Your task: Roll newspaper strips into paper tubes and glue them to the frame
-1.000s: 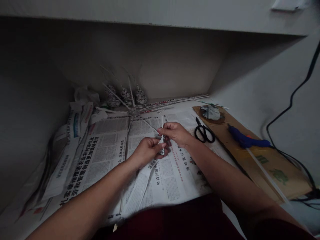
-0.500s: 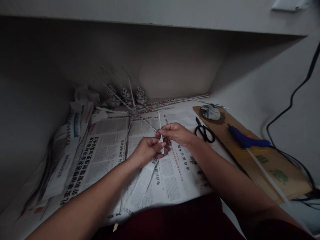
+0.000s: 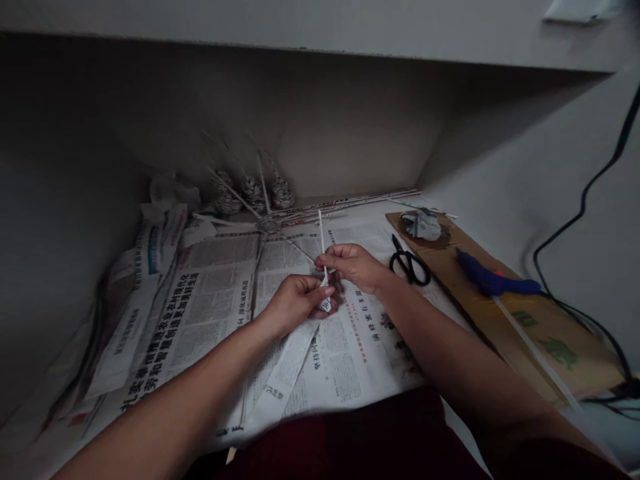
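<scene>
Between my two hands is a newspaper strip [image 3: 289,363], its upper end rolled into a thin paper tube [image 3: 321,233] that points away from me. My left hand [image 3: 303,298] is closed, thumb on top, on the strip where flat paper turns into roll. Just above it, my right hand [image 3: 350,265] pinches the tube between thumb and fingers. The strip's flat tail slants toward me, over newspaper sheets [image 3: 215,287]. Beyond my hands lies a woven paper piece [image 3: 269,225] with paper sticks radiating from it; one stick reaches close to my right fingertips.
Black-handled scissors [image 3: 410,267] lie right of my hands. Beside them, a cardboard sheet [image 3: 530,340] bears a blue glue gun [image 3: 495,277] and a crumpled grey wad [image 3: 425,225]. Several woven paper cones [image 3: 254,193] stand at the back; newspaper strips [image 3: 120,333] pile up left. A shelf [image 3: 300,27] overhangs.
The rolled tube's tip has risen slightly farther from my hands. The strip's flat tail has shortened and turned, now showing different print. Both hands stay almost in place.
</scene>
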### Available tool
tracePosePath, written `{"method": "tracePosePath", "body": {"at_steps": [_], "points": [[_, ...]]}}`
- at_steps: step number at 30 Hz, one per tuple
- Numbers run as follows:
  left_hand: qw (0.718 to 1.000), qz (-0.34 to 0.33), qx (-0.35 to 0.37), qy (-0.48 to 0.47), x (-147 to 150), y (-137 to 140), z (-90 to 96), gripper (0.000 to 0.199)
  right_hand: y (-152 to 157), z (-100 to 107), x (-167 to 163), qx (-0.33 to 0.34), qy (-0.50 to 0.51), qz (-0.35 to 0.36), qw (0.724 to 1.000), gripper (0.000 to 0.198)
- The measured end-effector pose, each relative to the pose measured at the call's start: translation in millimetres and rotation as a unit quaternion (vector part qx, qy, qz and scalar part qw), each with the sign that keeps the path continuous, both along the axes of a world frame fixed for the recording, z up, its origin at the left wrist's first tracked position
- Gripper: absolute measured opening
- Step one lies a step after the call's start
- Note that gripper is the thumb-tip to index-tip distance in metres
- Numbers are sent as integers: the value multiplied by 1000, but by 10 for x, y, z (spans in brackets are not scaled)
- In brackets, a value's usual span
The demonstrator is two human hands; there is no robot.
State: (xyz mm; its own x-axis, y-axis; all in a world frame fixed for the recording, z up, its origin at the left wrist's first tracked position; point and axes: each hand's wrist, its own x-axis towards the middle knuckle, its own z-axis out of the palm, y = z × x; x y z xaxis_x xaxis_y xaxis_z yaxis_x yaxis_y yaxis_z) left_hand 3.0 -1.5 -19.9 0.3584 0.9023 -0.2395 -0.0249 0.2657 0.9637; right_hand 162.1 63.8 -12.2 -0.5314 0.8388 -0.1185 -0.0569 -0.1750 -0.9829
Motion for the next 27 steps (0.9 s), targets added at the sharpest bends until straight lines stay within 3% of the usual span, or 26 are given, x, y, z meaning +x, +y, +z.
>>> {"method": "tracePosePath", "body": {"at_steps": [3, 8, 13, 17, 22, 27], "points": [[1000, 9, 3, 2, 1, 1, 8, 30, 2, -6, 6, 6, -12, 66, 998, 33], [1000, -9, 0, 1, 4, -6, 20, 30, 2, -16, -10, -10, 3, -39, 999, 35], [1000, 9, 10, 5, -5, 7, 4, 31, 4, 5, 6, -1, 0, 41, 999, 32], [1000, 0, 11, 12, -4, 13, -9, 29, -3, 13, -5, -9, 6, -50, 999, 32], [1000, 4, 14, 15, -3, 13, -28, 27, -8, 24, 10, -5, 10, 45, 999, 30], [1000, -9, 25, 16, -3, 12, -32, 26, -4, 27, 2, -12, 23, -49, 998, 29]]}}
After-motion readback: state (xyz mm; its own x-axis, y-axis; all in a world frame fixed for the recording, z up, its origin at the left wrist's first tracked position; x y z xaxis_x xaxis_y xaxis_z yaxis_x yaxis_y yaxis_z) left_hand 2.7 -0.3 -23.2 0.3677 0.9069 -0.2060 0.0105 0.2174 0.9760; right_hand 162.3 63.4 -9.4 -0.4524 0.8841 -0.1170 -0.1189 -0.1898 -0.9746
